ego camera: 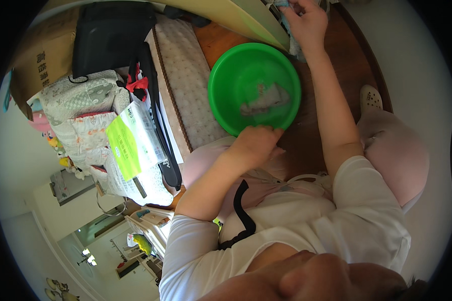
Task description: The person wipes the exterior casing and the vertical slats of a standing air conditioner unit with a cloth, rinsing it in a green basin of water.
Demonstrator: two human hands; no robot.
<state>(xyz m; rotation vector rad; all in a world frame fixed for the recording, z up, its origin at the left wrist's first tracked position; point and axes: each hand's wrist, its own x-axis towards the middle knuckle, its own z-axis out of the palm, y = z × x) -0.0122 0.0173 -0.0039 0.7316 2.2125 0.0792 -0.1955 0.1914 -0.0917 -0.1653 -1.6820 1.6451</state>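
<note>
A green plastic basin (226, 75) stands on the brown wooden floor. Inside it lies a pale greyish-pink piece (273, 97) that looks like wet cloth, apparently in clear water. My left hand (258, 146) is closed at the basin's near rim, its fingertips partly hidden. Farther off at the top right, my right hand (308, 20) pinches a light blue and white cloth (285, 17) beside the end of a pale yellow panel (256, 22). Part of that cloth runs out of the picture.
To the left is a bed with a quilted beige side (190, 75), bearing folded quilts (94, 98), a green-and-white package (130, 139), a black strap (169, 169) and a black case (113, 35). A cardboard box (56, 56) stands behind. My shoe (370, 98) is at right.
</note>
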